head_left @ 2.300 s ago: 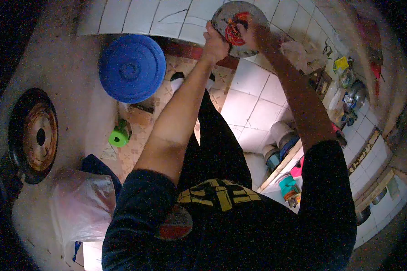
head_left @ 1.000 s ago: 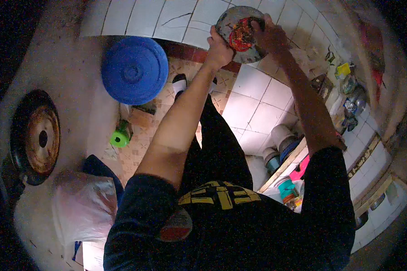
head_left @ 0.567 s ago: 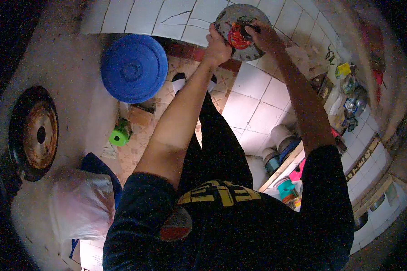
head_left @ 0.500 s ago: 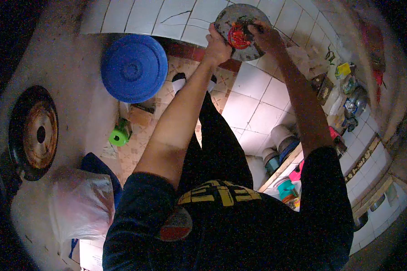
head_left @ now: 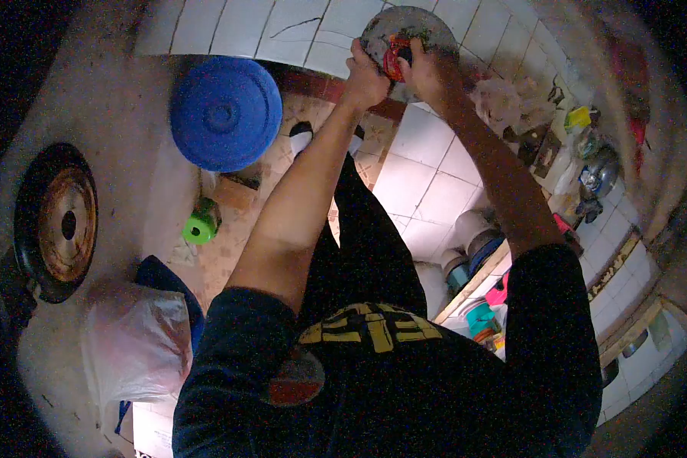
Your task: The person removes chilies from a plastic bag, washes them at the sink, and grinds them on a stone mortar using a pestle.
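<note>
A round, shallow grey stone mortar [head_left: 435, 30] sits on the white tiled counter at the top of the head view. Red, wet mash [head_left: 393, 62] lies in its left part, with a few dark green bits behind. My left hand [head_left: 366, 80] grips the mortar's left rim, fingers closed at the edge. Over the mash, my right hand [head_left: 435, 76] is closed with the thumb raised, beside something dark. What its fingers hold is mostly hidden, so I cannot make it out.
A blue round lid [head_left: 225, 114] tops a container left of my feet. On the left wall hangs a dark pan [head_left: 57, 221], above a white plastic bag [head_left: 137, 343]. A green roll-shaped object [head_left: 200, 223] is low down. Bags and packets [head_left: 584, 141] line the right side.
My right hand has moved left and slightly toward me over the mortar. The red mash looks pushed leftward. My left hand stays on the rim.
</note>
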